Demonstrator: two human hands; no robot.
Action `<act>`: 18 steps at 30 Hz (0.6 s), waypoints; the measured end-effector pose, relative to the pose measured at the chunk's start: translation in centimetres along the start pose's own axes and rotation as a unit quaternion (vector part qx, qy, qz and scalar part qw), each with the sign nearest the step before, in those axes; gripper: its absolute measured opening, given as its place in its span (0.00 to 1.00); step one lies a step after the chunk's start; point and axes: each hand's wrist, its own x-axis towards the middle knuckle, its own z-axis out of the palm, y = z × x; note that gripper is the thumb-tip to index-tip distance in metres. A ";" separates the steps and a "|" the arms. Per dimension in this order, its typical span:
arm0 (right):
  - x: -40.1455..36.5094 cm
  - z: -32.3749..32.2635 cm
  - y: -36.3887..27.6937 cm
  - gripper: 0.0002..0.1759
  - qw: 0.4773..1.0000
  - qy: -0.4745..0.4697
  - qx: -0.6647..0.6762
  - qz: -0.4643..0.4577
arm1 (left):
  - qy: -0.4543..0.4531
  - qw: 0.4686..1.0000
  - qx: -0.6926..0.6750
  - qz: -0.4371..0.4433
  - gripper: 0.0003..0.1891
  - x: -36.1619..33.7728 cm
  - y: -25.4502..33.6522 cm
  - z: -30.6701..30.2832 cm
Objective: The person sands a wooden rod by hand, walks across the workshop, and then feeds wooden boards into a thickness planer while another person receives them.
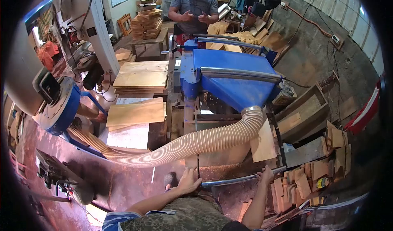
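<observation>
Near the bottom centre, my left hand [188, 182] rests at the left end of a metal roller bar [241, 180], its fingers bent and nothing clearly held. My right hand [266, 175] is by the bar's right end, with fingers curled; whether they grip anything is too small to tell. Beyond the bar, a thin wooden board [263, 143] lies at the outfeed of the blue machine [235, 65], partly under the ribbed hose [204, 142]. That hose runs from the machine's hood to the blue round collector [63, 108] at the left.
Stacked boards [141, 76] sit left of the machine, with more boards [136, 113] nearer me. Across the machine stands a person [194, 7] with both hands raised. Wood offcuts [292, 188] and a wooden trough [305, 112] are at the right.
</observation>
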 end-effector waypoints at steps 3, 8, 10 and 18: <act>1.2 -1.1 0.4 0.19 0.998 -0.045 0.026 0.019 | 0.016 1.000 -0.013 -0.021 0.40 -0.3 -0.2 3.2; 2.2 -2.6 0.8 0.16 0.992 -0.102 0.065 0.029 | 0.076 0.991 -0.078 -0.080 0.41 0.1 -0.1 6.4; 2.9 -2.7 0.9 0.15 0.987 -0.114 0.097 0.057 | 0.085 0.988 -0.079 -0.105 0.39 0.7 -0.1 7.2; 2.9 -4.0 1.4 0.14 0.973 -0.173 0.136 0.063 | 0.163 0.974 -0.086 -0.130 0.32 0.8 -0.5 8.4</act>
